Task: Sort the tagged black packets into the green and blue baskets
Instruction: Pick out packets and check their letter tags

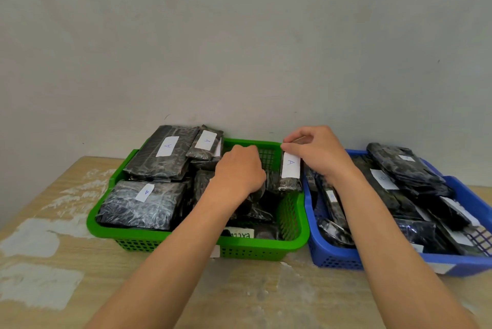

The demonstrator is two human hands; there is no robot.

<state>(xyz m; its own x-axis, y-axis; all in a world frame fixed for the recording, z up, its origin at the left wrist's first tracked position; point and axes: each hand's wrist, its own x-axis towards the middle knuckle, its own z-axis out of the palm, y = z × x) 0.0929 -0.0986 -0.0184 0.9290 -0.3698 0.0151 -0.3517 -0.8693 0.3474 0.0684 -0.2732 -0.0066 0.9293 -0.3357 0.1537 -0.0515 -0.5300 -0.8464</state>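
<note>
Placing, seemingly, the A-tagged packet (290,172): your right hand (318,154) pinched its top edge, upright against the right wall of the green basket (300,224), near the far corner. Your left hand (239,172) lay curled among packets (257,212) mid-basket; hold unclear. Next likely needed: release it squarely.

Baskets, 2: green basket (253,251) ×1, blue basket (335,259) ×1. A-tagged packets (159,158) (205,144) (141,203) (290,174): 4 legible, all at green basket. Blue-basket packets (404,168): several, overlapping, count uncertain
</note>
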